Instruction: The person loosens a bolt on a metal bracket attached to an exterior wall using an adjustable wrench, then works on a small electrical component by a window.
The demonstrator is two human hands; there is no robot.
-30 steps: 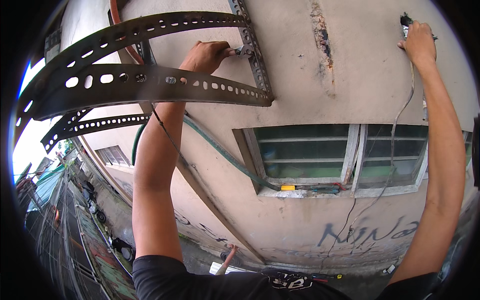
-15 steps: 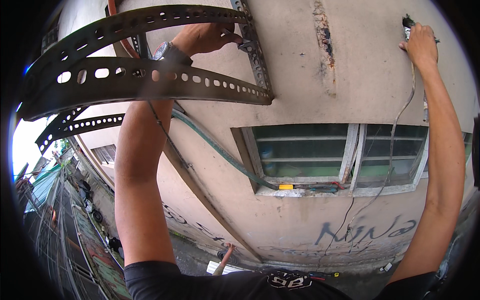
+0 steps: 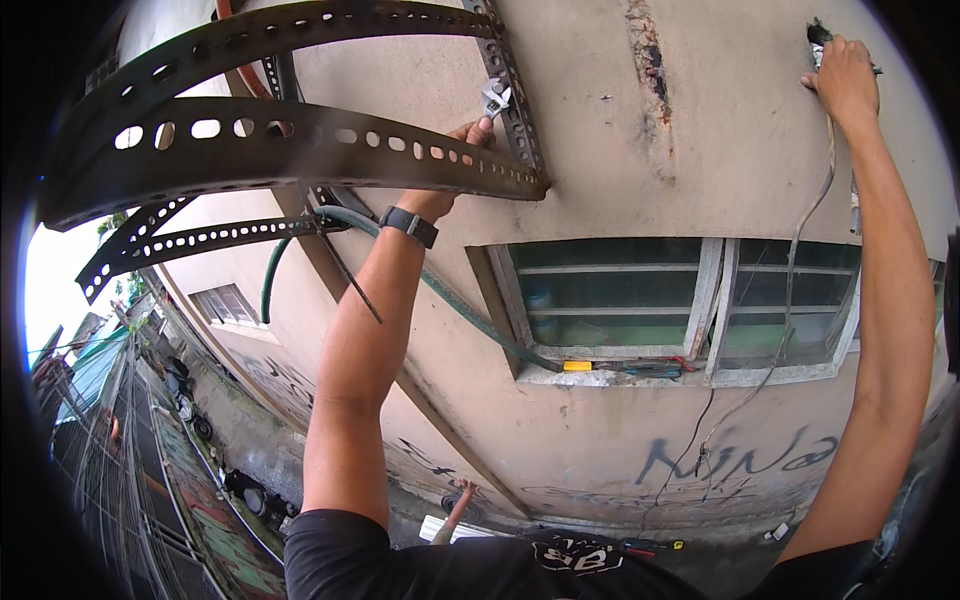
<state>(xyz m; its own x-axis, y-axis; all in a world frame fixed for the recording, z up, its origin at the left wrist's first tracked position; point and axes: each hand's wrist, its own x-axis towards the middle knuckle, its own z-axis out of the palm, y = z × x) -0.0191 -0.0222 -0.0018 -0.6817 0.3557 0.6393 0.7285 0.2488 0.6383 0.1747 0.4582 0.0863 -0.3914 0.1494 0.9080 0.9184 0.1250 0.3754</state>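
Head cam: left one of a side-by-side pair, upright wide fisheye, dark curved rim. Looks from wearer's head forward and down at wall [image 3: 590,215], near. Metal bracket [image 3: 300,165] looms close, upper left; left forearm [image 3: 365,330] and right forearm [image 3: 890,330] rise from below; alley [image 3: 240,430] well below.

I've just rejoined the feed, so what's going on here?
The person's left hand holds a wrench close by a perforated metal bracket on the wall. The right hand is up at a hole in the wall, a cable hanging below it; what it grips is unclear.
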